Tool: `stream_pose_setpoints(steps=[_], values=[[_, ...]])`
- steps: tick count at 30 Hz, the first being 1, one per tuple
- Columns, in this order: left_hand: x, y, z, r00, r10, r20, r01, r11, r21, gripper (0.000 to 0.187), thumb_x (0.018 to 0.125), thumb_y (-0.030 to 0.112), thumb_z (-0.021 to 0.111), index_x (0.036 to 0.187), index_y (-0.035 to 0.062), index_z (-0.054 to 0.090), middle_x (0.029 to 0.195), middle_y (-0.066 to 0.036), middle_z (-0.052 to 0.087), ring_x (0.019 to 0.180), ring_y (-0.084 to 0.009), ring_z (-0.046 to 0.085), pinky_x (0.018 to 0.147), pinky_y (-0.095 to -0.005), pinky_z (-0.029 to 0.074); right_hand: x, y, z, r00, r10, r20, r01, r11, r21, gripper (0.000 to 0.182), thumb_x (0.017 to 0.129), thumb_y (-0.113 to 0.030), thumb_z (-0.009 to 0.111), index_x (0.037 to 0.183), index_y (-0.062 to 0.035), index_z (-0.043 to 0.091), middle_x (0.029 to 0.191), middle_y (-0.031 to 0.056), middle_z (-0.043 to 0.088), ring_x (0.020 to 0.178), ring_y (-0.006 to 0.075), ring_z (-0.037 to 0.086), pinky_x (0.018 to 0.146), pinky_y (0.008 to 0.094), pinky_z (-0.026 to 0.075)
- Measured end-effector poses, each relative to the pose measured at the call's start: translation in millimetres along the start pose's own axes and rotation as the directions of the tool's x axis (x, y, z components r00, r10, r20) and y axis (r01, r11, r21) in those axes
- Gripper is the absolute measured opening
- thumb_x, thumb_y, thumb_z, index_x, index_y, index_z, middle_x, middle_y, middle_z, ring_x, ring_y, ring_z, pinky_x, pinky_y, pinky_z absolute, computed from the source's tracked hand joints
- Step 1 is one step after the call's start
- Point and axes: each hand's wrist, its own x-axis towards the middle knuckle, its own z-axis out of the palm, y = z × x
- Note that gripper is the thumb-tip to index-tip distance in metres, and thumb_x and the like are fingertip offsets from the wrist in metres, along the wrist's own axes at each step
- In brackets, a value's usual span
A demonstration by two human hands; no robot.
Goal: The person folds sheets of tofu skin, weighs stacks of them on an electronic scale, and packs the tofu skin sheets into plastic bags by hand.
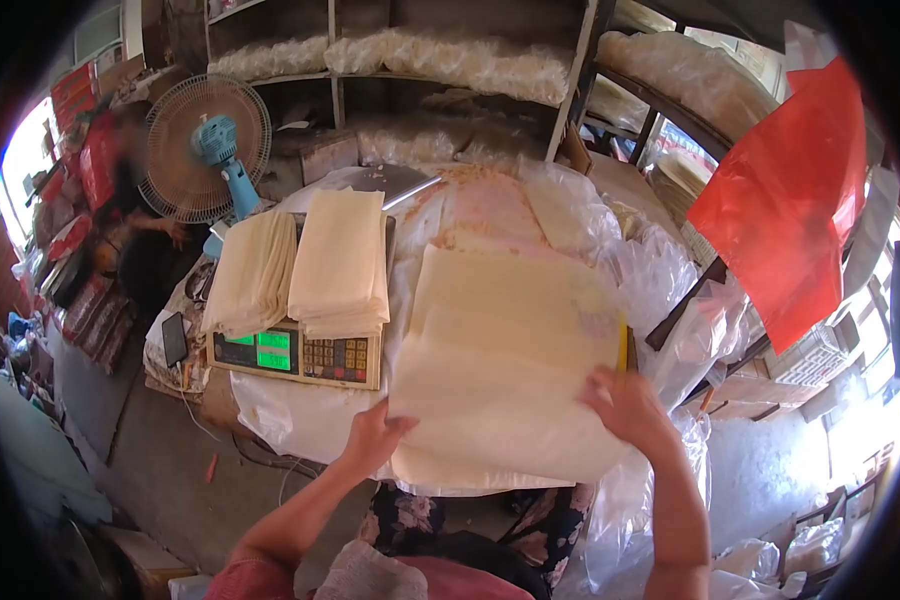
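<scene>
A wide, thin cream-coloured sheet (500, 370) lies in front of me on top of more sheets of the same kind. My left hand (375, 437) is closed at its left edge, with the thumb over the sheet and the other fingers partly hidden. At the right side, my right hand (625, 405) has its bent fingers closed on the sheet. Two folded stacks of similar sheets, a left stack (252, 272) and a right stack (340, 258), rest on a digital scale (292, 356) with a lit green display.
A fan (210, 150) stands behind the scale, and a phone (174, 339) lies left of it. Clear plastic bags (655, 265) crowd the table's right side, near a hanging red plastic sheet (790, 195). Shelves (450, 75) hold bagged goods. A person (155, 245) sits at left.
</scene>
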Motion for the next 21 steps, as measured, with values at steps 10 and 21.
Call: stream_pose_setpoints(steps=[10,21], values=[[33.5,-24.5,53.7,0.823,0.555,0.124,-0.396,0.403,0.825,0.066,0.083,0.054,0.051,0.128,0.0069,0.048,0.135,-0.014,0.04,0.129,-0.0312,0.033,0.105,-0.058,0.019,80.5,50.5,139.4,0.98,0.177,-0.088,-0.197,0.925,-0.326,0.029,0.079,-0.016,0.064,0.105,-0.0071,0.056,0.111,0.0122,0.058,0.108,0.0305,0.052,0.097,0.0509,0.033],[35.8,-33.7,38.9,0.707,0.66,0.254,-0.504,0.219,0.835,0.058,0.08,0.042,0.058,0.125,0.0063,0.05,0.132,-0.017,0.044,0.127,-0.0329,0.037,0.103,-0.0551,0.026,-18.8,-14.1,201.8,0.965,0.052,-0.256,-0.082,0.991,-0.108,0.045,0.089,-0.021,0.051,0.132,-0.0103,0.042,0.139,0.0165,0.037,0.132,0.0371,0.028,0.104,0.0603,0.019]])
